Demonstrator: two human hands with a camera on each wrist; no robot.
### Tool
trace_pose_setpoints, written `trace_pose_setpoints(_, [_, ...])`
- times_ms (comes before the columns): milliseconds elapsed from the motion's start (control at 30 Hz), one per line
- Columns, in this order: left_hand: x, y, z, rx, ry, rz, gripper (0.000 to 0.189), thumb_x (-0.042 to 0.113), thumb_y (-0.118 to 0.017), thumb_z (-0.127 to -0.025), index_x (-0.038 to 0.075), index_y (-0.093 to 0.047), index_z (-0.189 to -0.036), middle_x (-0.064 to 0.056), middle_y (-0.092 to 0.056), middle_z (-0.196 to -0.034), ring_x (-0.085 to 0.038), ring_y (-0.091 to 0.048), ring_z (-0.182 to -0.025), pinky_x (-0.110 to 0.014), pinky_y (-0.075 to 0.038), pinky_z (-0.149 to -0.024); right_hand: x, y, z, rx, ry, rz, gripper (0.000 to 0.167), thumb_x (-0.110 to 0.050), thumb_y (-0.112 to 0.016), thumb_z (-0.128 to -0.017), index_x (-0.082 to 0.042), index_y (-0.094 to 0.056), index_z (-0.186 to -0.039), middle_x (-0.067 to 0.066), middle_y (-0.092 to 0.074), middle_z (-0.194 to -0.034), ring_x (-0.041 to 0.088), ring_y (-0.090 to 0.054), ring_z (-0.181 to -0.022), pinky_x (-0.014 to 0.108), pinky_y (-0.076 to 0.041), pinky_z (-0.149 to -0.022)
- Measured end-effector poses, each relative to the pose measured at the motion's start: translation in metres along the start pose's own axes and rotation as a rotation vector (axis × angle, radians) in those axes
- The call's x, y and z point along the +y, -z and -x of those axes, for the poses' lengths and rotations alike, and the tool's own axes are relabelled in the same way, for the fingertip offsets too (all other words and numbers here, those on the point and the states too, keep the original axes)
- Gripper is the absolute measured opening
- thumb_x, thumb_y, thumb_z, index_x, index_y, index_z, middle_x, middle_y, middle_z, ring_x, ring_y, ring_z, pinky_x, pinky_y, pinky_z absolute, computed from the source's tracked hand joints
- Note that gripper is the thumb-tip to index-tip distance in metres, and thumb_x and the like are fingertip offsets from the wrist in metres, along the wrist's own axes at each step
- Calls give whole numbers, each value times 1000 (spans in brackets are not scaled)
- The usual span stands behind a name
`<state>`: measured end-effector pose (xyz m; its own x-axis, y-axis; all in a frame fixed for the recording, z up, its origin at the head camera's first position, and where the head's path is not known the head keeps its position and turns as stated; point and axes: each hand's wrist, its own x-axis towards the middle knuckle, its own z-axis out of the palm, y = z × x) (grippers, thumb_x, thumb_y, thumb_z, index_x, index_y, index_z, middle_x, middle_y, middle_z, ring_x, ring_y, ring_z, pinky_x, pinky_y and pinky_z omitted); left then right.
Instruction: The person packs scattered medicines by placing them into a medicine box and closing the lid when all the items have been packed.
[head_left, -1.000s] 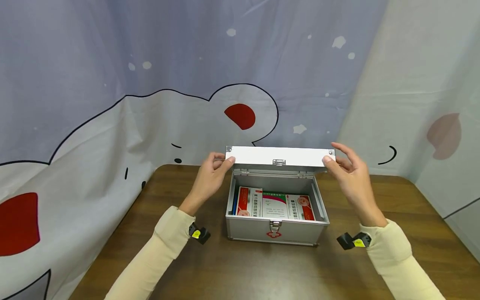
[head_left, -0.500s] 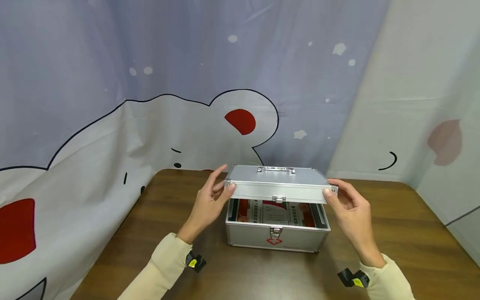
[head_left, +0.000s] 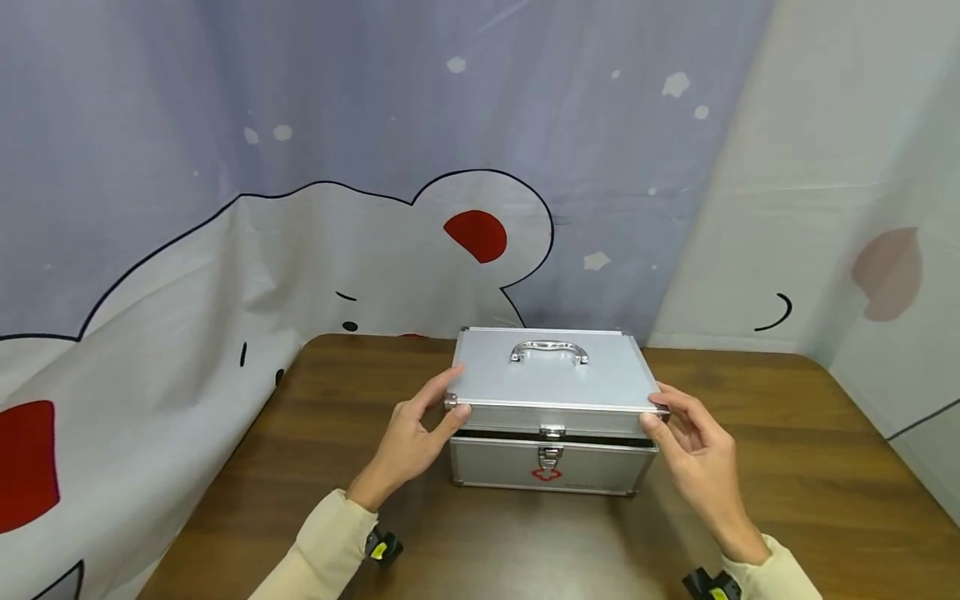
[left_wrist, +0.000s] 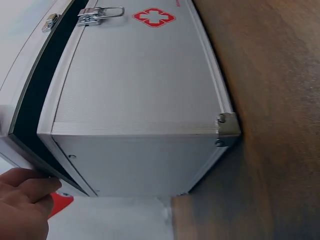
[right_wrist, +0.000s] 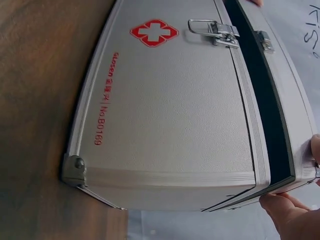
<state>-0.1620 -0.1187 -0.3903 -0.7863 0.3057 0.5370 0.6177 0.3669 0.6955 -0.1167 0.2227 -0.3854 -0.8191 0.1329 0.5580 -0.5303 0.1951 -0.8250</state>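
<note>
A silver first-aid box [head_left: 510,463] stands on the wooden table, its red cross emblem [right_wrist: 154,33] facing me. Its lid [head_left: 487,379] is lowered almost flat, with a narrow dark gap along the front. At the lid's front left corner my left hand [head_left: 408,446] pinches the edge, thumb on the front face. My right hand [head_left: 699,462] grips the opposite front corner the same way. The metal latch [head_left: 551,457] on the base hangs undone below the lid's catch [right_wrist: 265,41]. Whatever lies inside is hidden under the lid.
The brown wooden table [head_left: 315,500] extends around the box. Behind it hangs a printed curtain [head_left: 360,242], close to the table's back edge. A silver carry handle [head_left: 550,347] sits on top of the lid.
Both hands have brought the lid forward and down from raised to nearly closed. The medicine packs seen inside earlier are now covered. The base has stayed in place.
</note>
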Motion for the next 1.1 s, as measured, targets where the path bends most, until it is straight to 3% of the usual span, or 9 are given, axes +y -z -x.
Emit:
trace_pose_setpoints(200, [0, -8, 1, -2, -33, 14, 41, 17, -65, -86, 17, -57, -126, -5, -51, -132, -22, -41, -126, -41, -30, -106, 5, 7, 3, -22, 43, -26, 26, 17, -61, -77, 13, -57, -103, 28, -48, -124, 21, -51, -117, 20, -44, -90])
trace_pose_setpoints(367, [1, -9, 1, -22, -37, 25, 40, 15, -67, -83, 14, -60, -123, -10, -50, -132, -27, -40, -127, -46, -28, -105, 8, 11, 5, -22, -9, -28, 27, 17, -62, -76, 13, -58, -103, 24, -48, -125, 21, -51, -117, 21, -45, -89])
trace_pose_setpoints(667, [-2, -5, 4, -55, -1, -4, 40, 27, -65, -85, 22, -58, -125, -12, -43, -137, -25, -40, -127, -48, -32, -102, 11, 10, 9, -46, -7, -8, 23, 18, -61, -76, 15, -58, -99, 25, -46, -124, 21, -50, -116, 22, -45, -89])
trace_pose_setpoints(867, [-2, -5, 5, -48, 30, 23, 42, 27, -65, -86, 24, -56, -127, -10, -41, -139, -21, -38, -128, -49, -32, -103, 14, 7, 7, -50, 57, 22, 22, 19, -61, -76, 13, -58, -97, 25, -47, -122, 19, -52, -115, 21, -45, -88])
trace_pose_setpoints(1000, [-2, -4, 7, -48, 67, -1, 46, 29, -63, -86, 28, -52, -131, -5, -38, -141, -19, -36, -129, -49, -31, -103, 15, 6, 5, -61, 95, 10, 25, 18, -61, -76, 12, -58, -100, 28, -46, -122, 21, -51, -116, 21, -44, -90])
trace_pose_setpoints(1100, [-1, 0, 8, -83, 91, -42, 53, 34, -61, -88, 33, -42, -137, 1, -33, -144, -16, -32, -132, -48, -29, -105, 15, 8, 7, -63, 67, -5, 31, 16, -59, -78, 11, -57, -109, 26, -48, -123, 20, -51, -116, 21, -43, -91])
